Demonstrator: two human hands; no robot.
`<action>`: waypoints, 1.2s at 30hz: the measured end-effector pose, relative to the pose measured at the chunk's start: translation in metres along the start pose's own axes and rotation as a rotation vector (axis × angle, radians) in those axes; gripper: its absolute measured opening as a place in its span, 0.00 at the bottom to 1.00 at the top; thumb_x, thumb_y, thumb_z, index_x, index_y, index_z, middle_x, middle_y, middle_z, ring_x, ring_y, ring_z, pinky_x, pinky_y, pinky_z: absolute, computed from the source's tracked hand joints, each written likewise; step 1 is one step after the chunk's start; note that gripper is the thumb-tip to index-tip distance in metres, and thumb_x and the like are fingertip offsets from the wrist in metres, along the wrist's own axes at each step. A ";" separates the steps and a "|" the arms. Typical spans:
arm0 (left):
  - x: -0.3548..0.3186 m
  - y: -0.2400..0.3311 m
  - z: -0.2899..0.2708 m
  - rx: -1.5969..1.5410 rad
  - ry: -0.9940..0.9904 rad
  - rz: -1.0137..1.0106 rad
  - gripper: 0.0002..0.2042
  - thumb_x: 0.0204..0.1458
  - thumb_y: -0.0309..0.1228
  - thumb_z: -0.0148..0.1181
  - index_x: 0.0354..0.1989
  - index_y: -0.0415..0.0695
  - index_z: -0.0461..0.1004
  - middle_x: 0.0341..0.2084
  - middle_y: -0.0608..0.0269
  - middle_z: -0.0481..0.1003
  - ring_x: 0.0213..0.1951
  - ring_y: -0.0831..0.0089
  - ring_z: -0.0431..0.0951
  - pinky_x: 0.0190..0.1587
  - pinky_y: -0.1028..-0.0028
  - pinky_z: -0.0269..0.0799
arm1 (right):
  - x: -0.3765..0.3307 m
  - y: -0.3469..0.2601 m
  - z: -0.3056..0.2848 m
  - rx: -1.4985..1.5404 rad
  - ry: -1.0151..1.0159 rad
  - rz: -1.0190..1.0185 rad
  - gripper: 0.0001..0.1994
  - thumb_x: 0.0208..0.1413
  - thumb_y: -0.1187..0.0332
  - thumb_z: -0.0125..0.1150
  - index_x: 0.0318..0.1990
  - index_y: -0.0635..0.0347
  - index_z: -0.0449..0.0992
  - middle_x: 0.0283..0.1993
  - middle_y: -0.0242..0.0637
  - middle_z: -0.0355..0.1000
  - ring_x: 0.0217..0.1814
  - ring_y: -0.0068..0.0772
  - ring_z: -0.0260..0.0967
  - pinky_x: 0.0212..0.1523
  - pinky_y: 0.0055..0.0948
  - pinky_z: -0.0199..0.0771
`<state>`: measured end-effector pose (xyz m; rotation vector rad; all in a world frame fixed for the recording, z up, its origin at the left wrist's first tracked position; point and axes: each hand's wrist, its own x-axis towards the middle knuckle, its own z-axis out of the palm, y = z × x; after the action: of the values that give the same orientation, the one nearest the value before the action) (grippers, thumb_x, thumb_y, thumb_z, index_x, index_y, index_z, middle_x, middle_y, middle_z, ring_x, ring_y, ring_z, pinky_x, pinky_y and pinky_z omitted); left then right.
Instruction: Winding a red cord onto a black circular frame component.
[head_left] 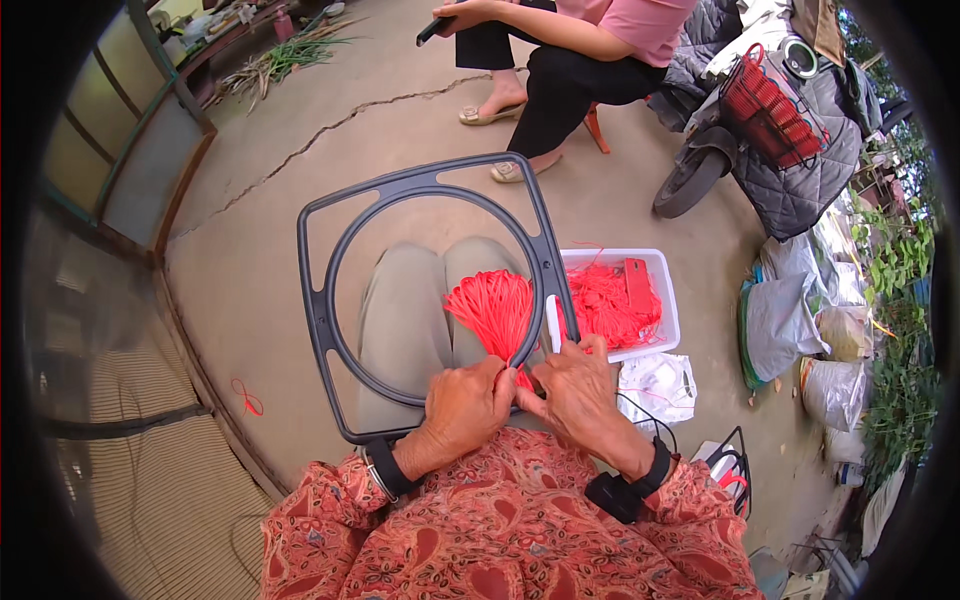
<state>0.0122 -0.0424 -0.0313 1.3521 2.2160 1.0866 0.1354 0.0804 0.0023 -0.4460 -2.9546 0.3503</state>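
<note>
Both hands, left and right, pinched one red tassel against one grey frame; one white tub sat beside.

Seated person cut off above (top edge).

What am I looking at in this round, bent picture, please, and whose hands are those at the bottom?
There is no machine here: a camera worn on a person's head looks down, and its wide lens bends the edges. The hands are that person's own. The left hand and right hand meet at the near rim of a dark grey plastic frame, a ring inside a rounded square, resting on the lap. Both pinch a fanned bundle of red cords at the ring. Beside the right knee, a white tub on the concrete ground holds more red cords. Another person sits opposite.
</note>
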 end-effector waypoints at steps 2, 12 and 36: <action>-0.002 0.002 -0.002 0.004 0.007 0.028 0.09 0.55 0.34 0.57 0.27 0.42 0.73 0.14 0.48 0.71 0.19 0.48 0.74 0.21 0.57 0.68 | -0.001 -0.006 -0.003 -0.012 -0.062 0.054 0.17 0.46 0.54 0.64 0.23 0.60 0.80 0.22 0.38 0.73 0.35 0.36 0.67 0.49 0.44 0.55; -0.002 -0.002 -0.007 -0.015 0.037 -0.013 0.10 0.54 0.35 0.57 0.26 0.42 0.74 0.14 0.48 0.72 0.20 0.48 0.74 0.22 0.55 0.68 | 0.001 -0.023 0.011 0.063 0.194 0.206 0.12 0.44 0.60 0.63 0.22 0.59 0.72 0.21 0.37 0.67 0.33 0.39 0.66 0.50 0.44 0.55; 0.017 -0.001 -0.011 -0.291 0.067 -0.237 0.14 0.54 0.37 0.57 0.24 0.39 0.75 0.16 0.46 0.72 0.21 0.48 0.74 0.25 0.56 0.66 | 0.011 0.001 -0.019 0.892 0.139 0.527 0.09 0.50 0.74 0.63 0.29 0.62 0.66 0.26 0.29 0.67 0.31 0.20 0.67 0.34 0.22 0.68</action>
<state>-0.0036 -0.0331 -0.0233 0.9210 2.0963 1.3171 0.1278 0.0885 0.0221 -1.0142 -2.1696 1.5031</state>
